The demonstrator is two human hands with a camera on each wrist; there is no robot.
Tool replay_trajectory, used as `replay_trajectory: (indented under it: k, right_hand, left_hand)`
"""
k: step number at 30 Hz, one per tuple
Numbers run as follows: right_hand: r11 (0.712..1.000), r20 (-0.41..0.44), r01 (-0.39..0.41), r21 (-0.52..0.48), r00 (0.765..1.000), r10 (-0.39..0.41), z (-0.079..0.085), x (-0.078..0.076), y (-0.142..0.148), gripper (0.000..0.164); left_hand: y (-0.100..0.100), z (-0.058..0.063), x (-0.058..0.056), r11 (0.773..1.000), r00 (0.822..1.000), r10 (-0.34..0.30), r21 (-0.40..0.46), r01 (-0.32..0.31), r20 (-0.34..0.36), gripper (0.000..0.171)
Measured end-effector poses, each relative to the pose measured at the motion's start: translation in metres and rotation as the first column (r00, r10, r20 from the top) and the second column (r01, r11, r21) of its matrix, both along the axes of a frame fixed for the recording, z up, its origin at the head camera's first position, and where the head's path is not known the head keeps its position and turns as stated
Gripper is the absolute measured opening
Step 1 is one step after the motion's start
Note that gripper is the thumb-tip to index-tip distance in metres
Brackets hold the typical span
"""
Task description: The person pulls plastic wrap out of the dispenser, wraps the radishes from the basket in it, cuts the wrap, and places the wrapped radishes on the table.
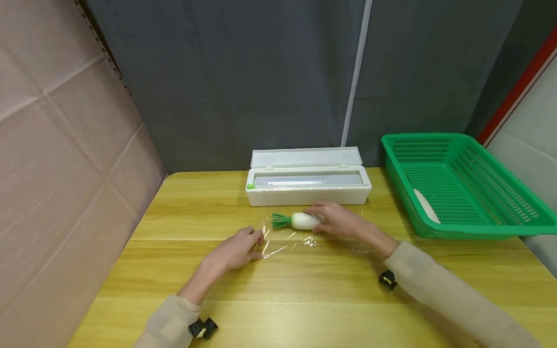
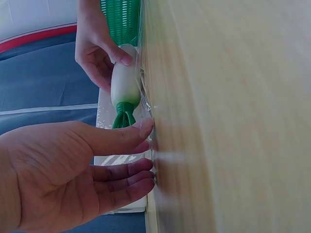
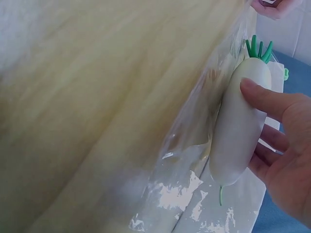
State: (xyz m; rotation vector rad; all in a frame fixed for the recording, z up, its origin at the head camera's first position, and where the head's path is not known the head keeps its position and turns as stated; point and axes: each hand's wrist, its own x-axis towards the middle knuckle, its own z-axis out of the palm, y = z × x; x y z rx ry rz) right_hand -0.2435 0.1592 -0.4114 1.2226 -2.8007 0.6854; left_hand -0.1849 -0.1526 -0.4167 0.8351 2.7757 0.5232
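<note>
A white radish (image 1: 304, 221) with green leaf stalks lies on a sheet of clear plastic wrap (image 1: 283, 247) spread over the table. My right hand (image 1: 336, 220) grips the radish from the right, its thumb on the near side and fingers behind, as the right wrist view shows. At the left edge of the wrap, my left hand (image 1: 238, 247) rests its fingertips on the tabletop. In the left wrist view its thumb (image 2: 124, 137) and fairly straight fingers (image 2: 126, 184) stand apart, close to the green leaf stalks (image 2: 124, 116).
Behind the radish stands a white wrap dispenser box (image 1: 309, 195) with its lid raised and a roll inside. To the right, a green basket (image 1: 483, 231) holds a white object (image 1: 426, 207). A grey panel (image 1: 243, 87) borders the back of the wooden table (image 1: 278, 314).
</note>
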Motion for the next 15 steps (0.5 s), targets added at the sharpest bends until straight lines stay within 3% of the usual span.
replay_trajectory:
  k: [15]
  right_hand:
    - [0.999, -0.045, 0.035, -0.014, 0.998, -0.036, -0.0007, -0.0001, 0.0004, 0.049]
  left_hand:
    - [0.0009, 0.0015, 0.0009, 1.000, 1.000, -0.006, -0.015, 0.006, -0.020, 0.021]
